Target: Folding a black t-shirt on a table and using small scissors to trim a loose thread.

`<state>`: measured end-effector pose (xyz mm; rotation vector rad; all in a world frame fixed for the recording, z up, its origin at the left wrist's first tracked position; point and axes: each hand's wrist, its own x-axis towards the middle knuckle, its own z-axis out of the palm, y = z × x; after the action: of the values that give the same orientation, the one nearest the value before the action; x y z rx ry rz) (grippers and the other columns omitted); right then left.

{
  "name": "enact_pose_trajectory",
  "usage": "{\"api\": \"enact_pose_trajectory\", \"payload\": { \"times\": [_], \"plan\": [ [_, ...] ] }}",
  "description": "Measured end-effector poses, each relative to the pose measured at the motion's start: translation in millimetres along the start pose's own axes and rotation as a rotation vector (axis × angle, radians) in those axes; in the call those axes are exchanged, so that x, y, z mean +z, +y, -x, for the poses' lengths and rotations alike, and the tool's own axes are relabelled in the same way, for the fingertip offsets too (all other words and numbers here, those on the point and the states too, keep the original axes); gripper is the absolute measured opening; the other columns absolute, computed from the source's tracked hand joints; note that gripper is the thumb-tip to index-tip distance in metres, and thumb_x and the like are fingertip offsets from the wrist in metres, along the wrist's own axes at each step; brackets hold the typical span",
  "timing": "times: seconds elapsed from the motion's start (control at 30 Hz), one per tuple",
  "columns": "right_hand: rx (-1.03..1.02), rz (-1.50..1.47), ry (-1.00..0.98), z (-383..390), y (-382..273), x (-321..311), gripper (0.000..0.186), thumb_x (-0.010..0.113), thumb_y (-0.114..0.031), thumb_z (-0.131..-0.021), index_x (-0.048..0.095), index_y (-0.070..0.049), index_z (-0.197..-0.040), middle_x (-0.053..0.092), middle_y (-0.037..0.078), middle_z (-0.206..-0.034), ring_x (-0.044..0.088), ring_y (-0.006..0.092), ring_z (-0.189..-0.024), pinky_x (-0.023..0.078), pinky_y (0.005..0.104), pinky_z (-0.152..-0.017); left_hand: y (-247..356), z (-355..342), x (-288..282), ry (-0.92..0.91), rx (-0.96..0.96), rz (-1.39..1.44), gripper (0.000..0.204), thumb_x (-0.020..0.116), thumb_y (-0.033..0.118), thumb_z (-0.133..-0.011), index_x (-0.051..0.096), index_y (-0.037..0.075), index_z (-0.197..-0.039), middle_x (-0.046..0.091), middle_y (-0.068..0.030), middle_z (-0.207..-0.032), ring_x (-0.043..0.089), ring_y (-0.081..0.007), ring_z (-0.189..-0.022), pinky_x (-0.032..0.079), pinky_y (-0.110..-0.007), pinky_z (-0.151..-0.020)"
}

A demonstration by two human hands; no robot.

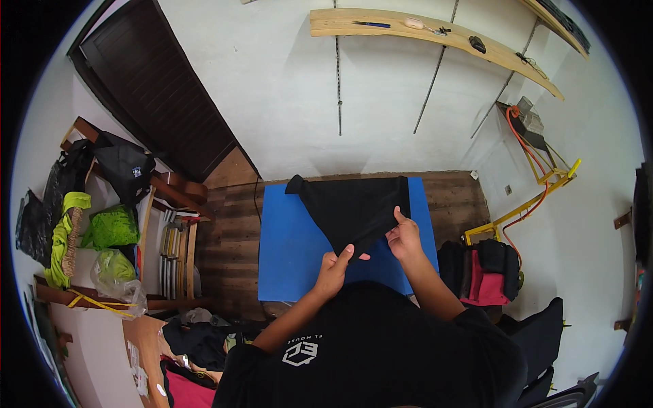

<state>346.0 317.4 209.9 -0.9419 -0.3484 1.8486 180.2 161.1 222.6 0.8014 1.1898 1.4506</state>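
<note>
A piece of black cloth (350, 204) is spread over the far part of a blue tabletop (282, 251). It narrows toward me, and one far corner bunches up at the left. My left hand (333, 272) pinches the near point of the cloth between thumb and fingers. Higher up, on the cloth's right edge, my right hand (403, 236) grips it with the thumb on top. Between the two hands the edge is lifted and drawn into a slanting line. Whether the cloth is a garment I cannot tell.
Left stands a wooden rack (146, 231) with bags and bright green cloth (112, 226). Folded dark and red fabrics (484, 272) are stacked right of the table, near a yellow metal frame (537, 194). A wooden shelf (422, 30) hangs on the far wall. Dark clothes (204, 343) lie lower left.
</note>
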Motion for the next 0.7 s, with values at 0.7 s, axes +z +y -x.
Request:
{"api": "enact_pose_trajectory", "payload": {
  "times": [0.7],
  "plan": [
    [-0.159, -0.036, 0.177, -21, -24, 17, 0.027, 0.071, -0.026, -0.106, 0.066, -0.006, -0.088, 0.077, 0.009, -0.090, 0.074, 0.0201, -0.073, 0.056, 0.0312, -0.055, 32, 16, 7, -0.143, 0.062, -0.068, 0.052, 0.050, 0.030, -0.116, 0.081, -0.007, -0.096, 0.083, -0.0096, -0.096, 0.059, -0.0054, -0.073, 0.049, -0.027, -0.070]
  ]
}}
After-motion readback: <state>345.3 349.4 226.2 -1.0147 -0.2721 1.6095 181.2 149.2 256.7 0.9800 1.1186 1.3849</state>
